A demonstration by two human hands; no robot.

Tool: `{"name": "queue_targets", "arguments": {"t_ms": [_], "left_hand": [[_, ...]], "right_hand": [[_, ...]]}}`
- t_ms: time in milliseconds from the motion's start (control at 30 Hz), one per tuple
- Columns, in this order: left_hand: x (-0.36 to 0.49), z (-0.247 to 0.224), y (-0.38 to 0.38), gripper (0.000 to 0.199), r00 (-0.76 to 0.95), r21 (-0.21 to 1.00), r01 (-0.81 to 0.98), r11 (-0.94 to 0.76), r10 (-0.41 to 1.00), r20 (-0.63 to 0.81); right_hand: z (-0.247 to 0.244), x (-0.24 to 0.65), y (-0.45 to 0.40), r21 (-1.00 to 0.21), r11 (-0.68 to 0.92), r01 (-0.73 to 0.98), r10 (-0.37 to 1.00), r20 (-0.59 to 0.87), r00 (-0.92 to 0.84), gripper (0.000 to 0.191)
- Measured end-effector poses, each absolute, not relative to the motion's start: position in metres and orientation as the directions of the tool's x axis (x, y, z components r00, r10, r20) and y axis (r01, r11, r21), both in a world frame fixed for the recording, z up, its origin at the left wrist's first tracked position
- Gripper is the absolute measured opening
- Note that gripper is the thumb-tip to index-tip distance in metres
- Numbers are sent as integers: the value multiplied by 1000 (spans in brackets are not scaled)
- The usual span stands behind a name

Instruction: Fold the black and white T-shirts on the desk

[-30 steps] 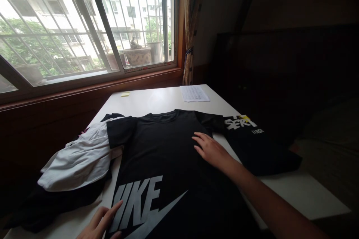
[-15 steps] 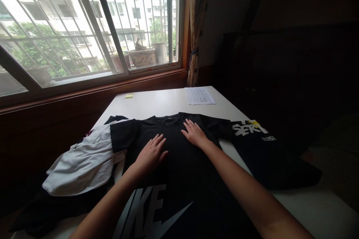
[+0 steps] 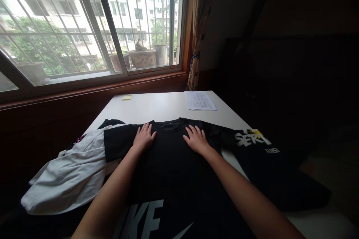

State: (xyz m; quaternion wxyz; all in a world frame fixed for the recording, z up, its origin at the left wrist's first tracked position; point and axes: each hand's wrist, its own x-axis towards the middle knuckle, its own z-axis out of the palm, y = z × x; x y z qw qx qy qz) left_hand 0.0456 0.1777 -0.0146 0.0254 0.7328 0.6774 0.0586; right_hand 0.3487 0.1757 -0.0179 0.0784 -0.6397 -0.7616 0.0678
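Note:
A black T-shirt with large grey lettering lies face up on the white table, its collar toward the far side. Flat on its left shoulder, beside the collar, rests my left hand, fingers spread. My right hand lies open on the cloth just right of the collar. Neither hand grips anything. The shirt's left sleeve overlaps a crumpled white garment. Its right sleeve touches a dark garment with white and yellow print.
Printed sheets lie near the table's far right corner, and a yellow note is near the far left one. Behind the table are a barred window and a tied curtain.
My left hand has moved up and left, from the chest of the shirt to its shoulder near the collar. My right hand stays at about the same place. The view has shifted slightly.

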Motion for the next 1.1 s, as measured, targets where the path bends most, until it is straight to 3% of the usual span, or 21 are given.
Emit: {"name": "queue_targets", "arguments": {"t_ms": [167,667,1100], "left_hand": [[46,-19,182,70,87,111,989,-93,995,55],[35,-17,206,75,52,121,991,-55,998,25],[35,-20,209,75,21,99,995,-21,1000,1]], "right_hand": [[-11,314,208,-233,279,931,957,149,-250,55],[-24,322,254,-233,196,953,979,-2,-202,75],[-24,352,256,-174,194,965,979,-22,-201,72]]}}
